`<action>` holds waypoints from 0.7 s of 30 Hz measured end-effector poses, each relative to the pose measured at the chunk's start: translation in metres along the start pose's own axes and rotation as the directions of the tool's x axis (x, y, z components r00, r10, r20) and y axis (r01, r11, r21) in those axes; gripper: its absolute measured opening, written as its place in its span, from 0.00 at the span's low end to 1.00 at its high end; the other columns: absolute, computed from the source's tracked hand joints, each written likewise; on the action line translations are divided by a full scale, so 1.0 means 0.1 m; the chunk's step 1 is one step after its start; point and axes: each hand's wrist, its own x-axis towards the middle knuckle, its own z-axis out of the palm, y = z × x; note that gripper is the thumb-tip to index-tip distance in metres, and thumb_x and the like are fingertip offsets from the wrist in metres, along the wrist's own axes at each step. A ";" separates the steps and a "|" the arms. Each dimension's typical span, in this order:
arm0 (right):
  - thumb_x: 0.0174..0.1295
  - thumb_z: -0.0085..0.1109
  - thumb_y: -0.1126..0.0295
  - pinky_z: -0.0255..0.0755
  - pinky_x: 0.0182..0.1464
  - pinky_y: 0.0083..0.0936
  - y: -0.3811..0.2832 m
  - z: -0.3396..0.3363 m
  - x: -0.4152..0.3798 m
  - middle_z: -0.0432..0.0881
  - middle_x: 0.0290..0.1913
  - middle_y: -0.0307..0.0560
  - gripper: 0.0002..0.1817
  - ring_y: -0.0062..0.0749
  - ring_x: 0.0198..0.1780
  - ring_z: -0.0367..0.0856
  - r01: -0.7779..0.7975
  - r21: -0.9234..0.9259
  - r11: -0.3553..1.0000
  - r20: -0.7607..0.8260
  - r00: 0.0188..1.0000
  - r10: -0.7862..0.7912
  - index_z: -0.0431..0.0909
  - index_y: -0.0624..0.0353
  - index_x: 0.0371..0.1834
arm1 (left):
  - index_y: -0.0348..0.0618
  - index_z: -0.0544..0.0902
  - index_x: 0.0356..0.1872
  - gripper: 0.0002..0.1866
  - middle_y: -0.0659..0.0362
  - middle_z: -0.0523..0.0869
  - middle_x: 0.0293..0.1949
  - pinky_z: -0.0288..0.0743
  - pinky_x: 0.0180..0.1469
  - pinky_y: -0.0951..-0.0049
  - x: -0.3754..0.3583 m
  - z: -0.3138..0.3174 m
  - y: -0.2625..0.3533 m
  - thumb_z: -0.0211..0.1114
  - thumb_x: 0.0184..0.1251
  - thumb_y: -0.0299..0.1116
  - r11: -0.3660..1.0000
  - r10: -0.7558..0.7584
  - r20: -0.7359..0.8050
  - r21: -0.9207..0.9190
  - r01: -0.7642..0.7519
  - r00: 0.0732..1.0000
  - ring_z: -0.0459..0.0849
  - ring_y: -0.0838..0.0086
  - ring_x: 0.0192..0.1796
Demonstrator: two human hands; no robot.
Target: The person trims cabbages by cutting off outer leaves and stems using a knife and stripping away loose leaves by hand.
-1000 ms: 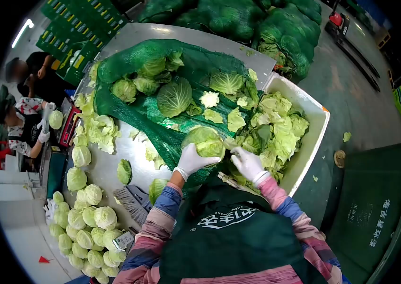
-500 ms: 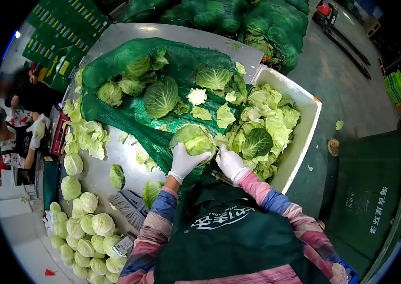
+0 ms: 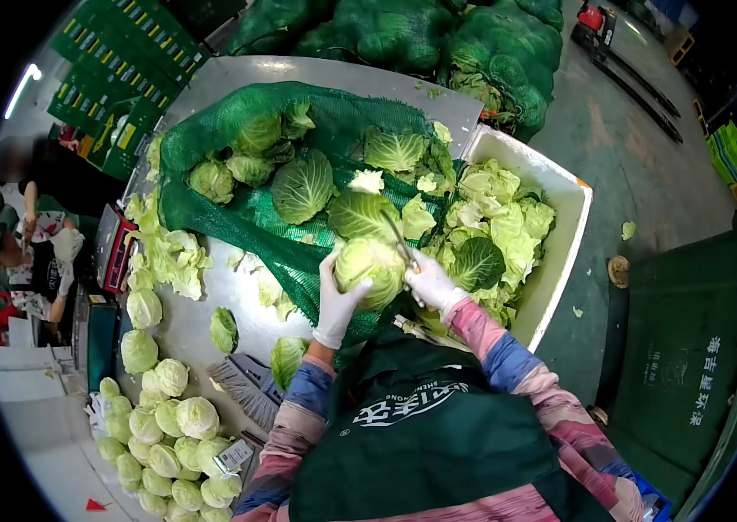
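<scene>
My left hand (image 3: 336,300), in a white glove, grips a pale green cabbage (image 3: 370,273) from its left side, the thumb lying across the front. A knife (image 3: 395,230) is in my gloved right hand (image 3: 431,284), its blade pointing up and away along the cabbage's right edge. Just beyond the cabbage, a large green outer leaf (image 3: 360,216) lies apart or nearly apart from it; the contact is hard to make out. Under and behind these spreads a green mesh sack (image 3: 255,235) with several untrimmed cabbages (image 3: 302,187) and loose leaves.
A white foam box (image 3: 551,300) of leaves stands to the right. Trimmed cabbages (image 3: 197,418) are piled at lower left, near a brush (image 3: 240,389). A red scale (image 3: 113,248) and a co-worker (image 3: 46,252) are at far left. A green bin (image 3: 677,365) stands at right.
The large outer leaf has come away from the cabbage to its far side. The cabbage shows paler leaves, and the knife blade has swung upward into view in my right hand.
</scene>
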 end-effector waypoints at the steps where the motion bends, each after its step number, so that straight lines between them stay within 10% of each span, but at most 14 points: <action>1: 0.63 0.49 0.72 0.73 0.26 0.29 -0.05 -0.05 0.00 0.78 0.24 0.44 0.29 0.30 0.19 0.75 0.089 -0.137 0.987 -0.059 0.994 -0.097 0.63 0.52 0.71 | 0.35 0.60 0.65 0.41 0.51 0.69 0.62 0.65 0.67 0.70 0.07 0.04 0.01 0.76 0.54 0.32 1.000 -0.001 0.002 0.000 0.001 1.000 0.70 0.68 0.63; 7: 0.61 0.52 0.63 0.76 0.45 0.41 0.06 -0.10 0.07 0.84 0.36 0.60 0.31 0.57 0.39 0.82 0.191 -0.578 0.793 -0.160 0.927 -0.340 0.64 0.53 0.71 | 0.36 0.60 0.61 0.38 0.52 0.70 0.57 0.69 0.62 0.72 0.30 0.28 -0.11 0.76 0.54 0.31 0.918 -0.391 -0.071 -0.106 0.383 0.918 0.71 0.70 0.59; 11: 0.66 0.51 0.56 0.76 0.41 0.43 0.01 -0.12 -0.01 0.84 0.33 0.59 0.32 0.55 0.36 0.83 0.164 -0.649 0.743 -0.132 0.937 -0.322 0.60 0.52 0.73 | 0.37 0.59 0.61 0.40 0.51 0.70 0.57 0.73 0.59 0.71 0.29 0.19 -0.39 0.78 0.52 0.28 0.953 -0.273 -0.061 -0.156 0.260 0.960 0.73 0.70 0.59; 17: 0.72 0.41 0.48 0.76 0.30 0.43 -0.38 -0.13 0.05 0.83 0.25 0.54 0.31 0.51 0.26 0.83 0.229 -0.930 0.286 0.110 0.919 -0.378 0.57 0.48 0.74 | 0.34 0.57 0.65 0.40 0.51 0.74 0.57 0.76 0.58 0.70 0.26 0.21 -0.13 0.74 0.57 0.25 0.943 -0.322 -0.029 -0.098 0.318 0.946 0.78 0.69 0.57; 21: 0.73 0.38 0.47 0.77 0.36 0.44 -0.55 -0.28 0.26 0.85 0.32 0.55 0.27 0.52 0.33 0.84 0.154 -0.906 0.394 -0.004 0.928 -0.373 0.69 0.49 0.66 | 0.33 0.60 0.67 0.41 0.51 0.74 0.59 0.75 0.59 0.70 0.21 0.05 -0.29 0.76 0.55 0.28 0.971 -0.239 0.045 0.022 0.238 0.970 0.78 0.69 0.57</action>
